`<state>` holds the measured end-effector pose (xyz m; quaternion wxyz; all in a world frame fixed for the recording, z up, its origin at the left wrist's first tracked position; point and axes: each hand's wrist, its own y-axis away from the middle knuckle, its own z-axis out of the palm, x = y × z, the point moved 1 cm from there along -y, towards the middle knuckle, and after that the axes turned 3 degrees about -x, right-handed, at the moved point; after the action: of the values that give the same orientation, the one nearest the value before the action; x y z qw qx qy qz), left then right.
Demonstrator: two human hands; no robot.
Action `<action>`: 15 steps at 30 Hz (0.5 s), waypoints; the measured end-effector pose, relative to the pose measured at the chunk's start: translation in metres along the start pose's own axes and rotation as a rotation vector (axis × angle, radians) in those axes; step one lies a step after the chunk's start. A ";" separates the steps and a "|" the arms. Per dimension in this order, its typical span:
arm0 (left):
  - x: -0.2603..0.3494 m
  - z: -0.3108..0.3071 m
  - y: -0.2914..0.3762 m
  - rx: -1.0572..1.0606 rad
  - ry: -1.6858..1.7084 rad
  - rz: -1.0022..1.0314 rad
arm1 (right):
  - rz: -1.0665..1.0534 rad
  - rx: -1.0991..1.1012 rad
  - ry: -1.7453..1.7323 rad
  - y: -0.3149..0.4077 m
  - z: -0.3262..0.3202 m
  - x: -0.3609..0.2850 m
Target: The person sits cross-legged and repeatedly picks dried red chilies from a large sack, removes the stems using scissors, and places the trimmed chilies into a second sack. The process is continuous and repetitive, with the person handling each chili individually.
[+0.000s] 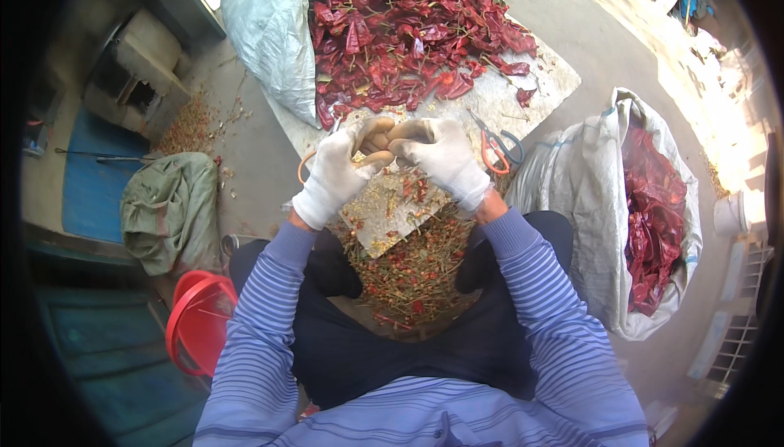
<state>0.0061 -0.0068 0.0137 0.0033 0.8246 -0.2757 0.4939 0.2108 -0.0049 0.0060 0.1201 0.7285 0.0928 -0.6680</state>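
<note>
Both my hands wear white gloves with stained fingertips. My left hand (346,168) and my right hand (438,156) meet fingertip to fingertip above a pale board (386,208); whether anything small is between the fingers cannot be told. An orange handle loop (304,166) shows beside my left hand, and a metal tip shows above it; whether that hand holds this tool is unclear. Scissors with one orange and one dark blue handle (501,148) lie right of my right hand. Dried red chili peppers (404,37) spill from a white woven sack (263,30) onto the board.
At right stands another white woven sack (569,159) of red peppers. Stems and bits (416,275) are piled between my legs. A red plastic basin (199,318) and a green sack (171,211) are at left. A white bucket (731,213) is far right.
</note>
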 end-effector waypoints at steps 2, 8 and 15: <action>-0.003 0.001 0.001 -0.013 0.258 -0.160 | 0.005 -0.004 -0.055 0.000 0.001 -0.001; -0.004 0.000 0.003 -0.129 0.361 -0.362 | -0.189 -0.080 -0.079 0.009 0.001 -0.005; 0.013 0.010 -0.001 -0.137 0.347 -0.353 | -0.052 0.046 0.016 0.012 -0.006 0.007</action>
<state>0.0188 -0.0143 0.0193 0.1924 0.7608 -0.1556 0.5999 0.2207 -0.0144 -0.0001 0.0852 0.7336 0.0973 -0.6672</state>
